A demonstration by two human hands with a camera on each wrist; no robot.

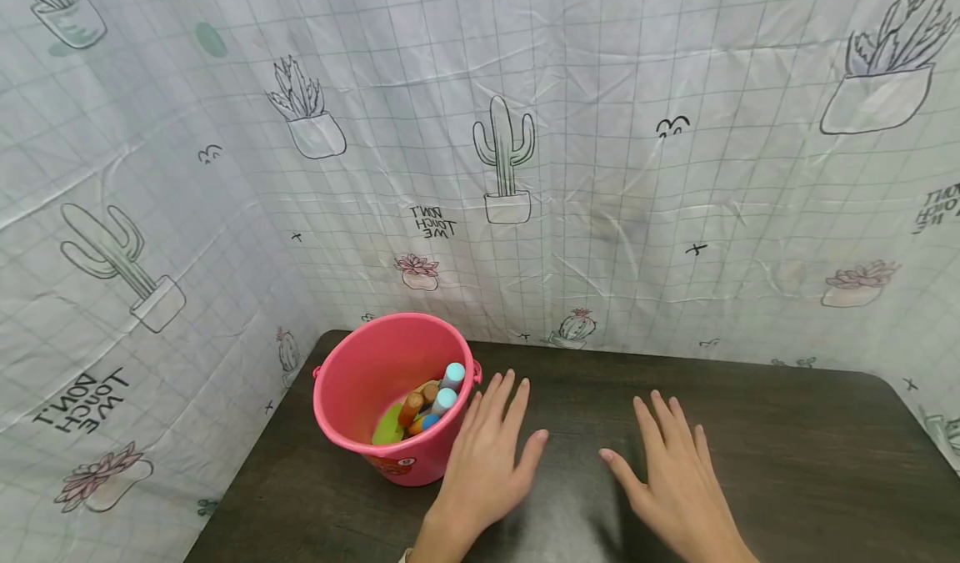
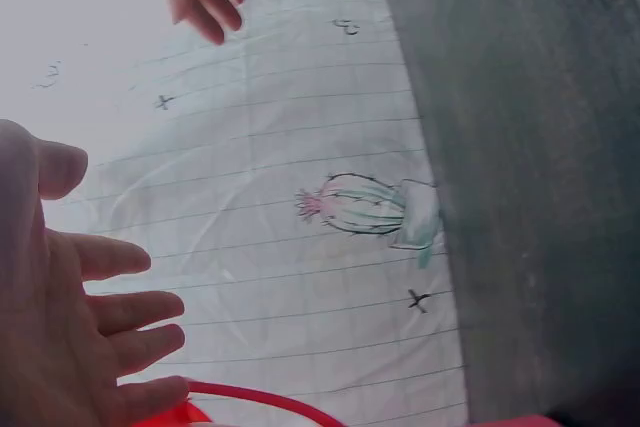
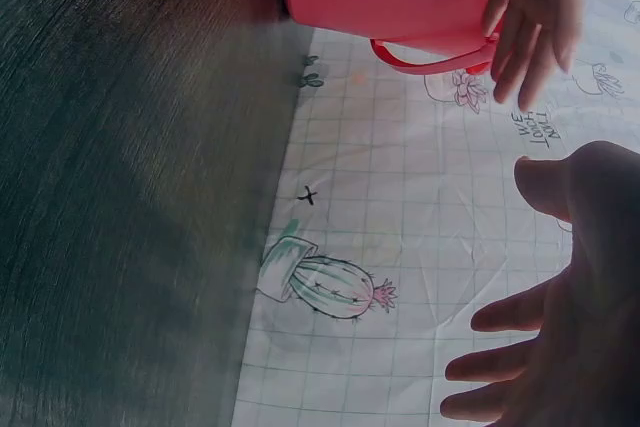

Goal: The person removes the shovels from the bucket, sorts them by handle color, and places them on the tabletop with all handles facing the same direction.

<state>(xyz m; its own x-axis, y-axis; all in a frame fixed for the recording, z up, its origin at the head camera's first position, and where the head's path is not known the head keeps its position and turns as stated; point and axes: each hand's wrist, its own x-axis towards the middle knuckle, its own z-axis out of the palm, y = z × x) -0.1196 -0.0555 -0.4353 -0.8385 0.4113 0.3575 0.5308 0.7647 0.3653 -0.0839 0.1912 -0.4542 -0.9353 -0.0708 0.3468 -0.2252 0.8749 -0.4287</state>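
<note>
A pink bucket (image 1: pixel 352 363) stands on the left part of the dark table, holding several items. Among them are two light-blue-capped pieces (image 1: pixel 446 400), an orange-brown piece (image 1: pixel 410 409) and a flat green piece (image 1: pixel 389 426); their kinds are unclear. Beside the bucket's right side is my left hand (image 1: pixel 487 471), fingers extended and nothing held. Whether it touches the bucket I cannot tell. Farther right, my right hand (image 1: pixel 677 484) spreads its fingers over the table, holding nothing. In the right wrist view, the bucket's handle (image 3: pixel 430 65) hangs against its back.
The dark wooden table (image 1: pixel 795 438) reaches back to a white gridded curtain (image 1: pixel 615 238) printed with cacti and potted plants. The curtain also closes in the left and right sides.
</note>
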